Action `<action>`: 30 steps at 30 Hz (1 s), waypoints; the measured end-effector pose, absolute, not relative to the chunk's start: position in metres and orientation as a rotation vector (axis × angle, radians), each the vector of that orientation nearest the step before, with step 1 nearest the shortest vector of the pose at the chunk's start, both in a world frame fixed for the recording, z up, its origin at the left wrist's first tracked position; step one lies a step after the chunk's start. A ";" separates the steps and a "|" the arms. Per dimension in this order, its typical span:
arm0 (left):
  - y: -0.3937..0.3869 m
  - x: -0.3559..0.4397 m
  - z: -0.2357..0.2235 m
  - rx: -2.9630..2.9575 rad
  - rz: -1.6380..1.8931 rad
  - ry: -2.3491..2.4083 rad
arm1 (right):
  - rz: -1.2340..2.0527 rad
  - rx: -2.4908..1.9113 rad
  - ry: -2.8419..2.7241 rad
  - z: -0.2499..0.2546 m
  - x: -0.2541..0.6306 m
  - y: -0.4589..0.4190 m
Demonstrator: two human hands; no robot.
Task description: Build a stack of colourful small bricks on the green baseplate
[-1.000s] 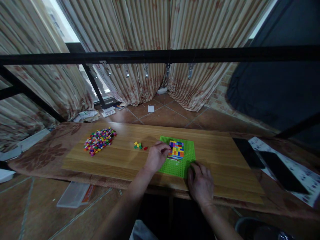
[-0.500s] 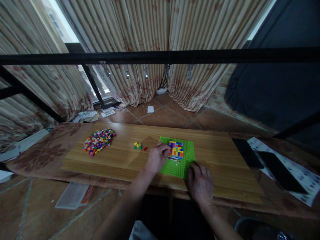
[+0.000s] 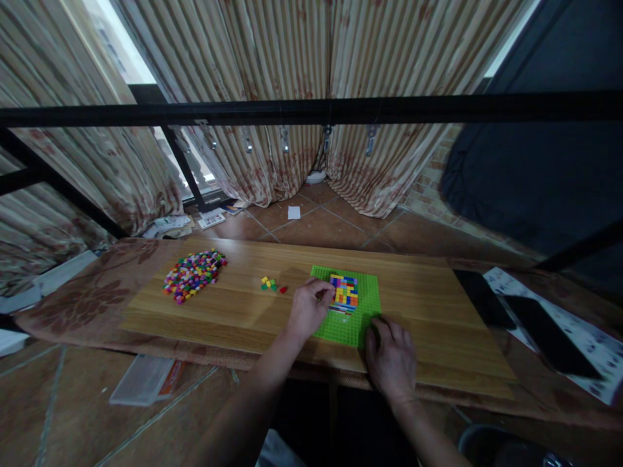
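A green baseplate lies on the wooden board, with a block of small coloured bricks pressed onto it. My left hand rests at the plate's left edge, fingers curled in a pinch against the left side of the brick block; what it pinches is too small to see. My right hand lies on the plate's near right corner, fingers curved down and pressing on it.
A pile of loose coloured bricks sits at the board's far left. A few loose bricks lie left of the plate. Two dark phones lie on a printed sheet at the right. A black bar crosses overhead.
My left hand has shifted slightly right and closer to the brick block. My right hand has stayed on the plate's corner.
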State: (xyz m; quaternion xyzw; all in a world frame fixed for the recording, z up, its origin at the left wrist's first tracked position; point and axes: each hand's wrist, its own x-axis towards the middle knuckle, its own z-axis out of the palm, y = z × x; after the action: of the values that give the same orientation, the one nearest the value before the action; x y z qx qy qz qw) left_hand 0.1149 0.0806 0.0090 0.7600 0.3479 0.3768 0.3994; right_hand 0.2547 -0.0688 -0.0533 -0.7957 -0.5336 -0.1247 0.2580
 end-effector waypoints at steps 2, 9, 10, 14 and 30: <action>0.083 0.119 0.004 1.707 0.961 0.890 | -0.333 -2.164 -1.445 -0.054 0.255 -0.069; 0.088 0.130 0.001 1.276 0.933 0.963 | -0.333 -2.167 -1.448 -0.054 0.255 -0.069; 0.089 0.131 0.003 1.256 0.926 0.974 | -0.336 -2.167 -1.451 -0.055 0.255 -0.069; 0.089 0.134 0.007 1.203 0.892 1.010 | -0.355 -2.149 -1.466 -0.056 0.257 -0.069; 0.083 0.126 -0.002 1.318 0.951 1.117 | -0.386 -2.119 -1.481 -0.060 0.258 -0.070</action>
State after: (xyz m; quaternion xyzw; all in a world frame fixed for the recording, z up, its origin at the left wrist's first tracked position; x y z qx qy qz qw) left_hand 0.1261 0.0833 -0.0021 0.5574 0.4721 0.4021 0.5519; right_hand 0.2580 -0.0701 -0.0604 -0.7825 -0.5471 -0.1426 0.2608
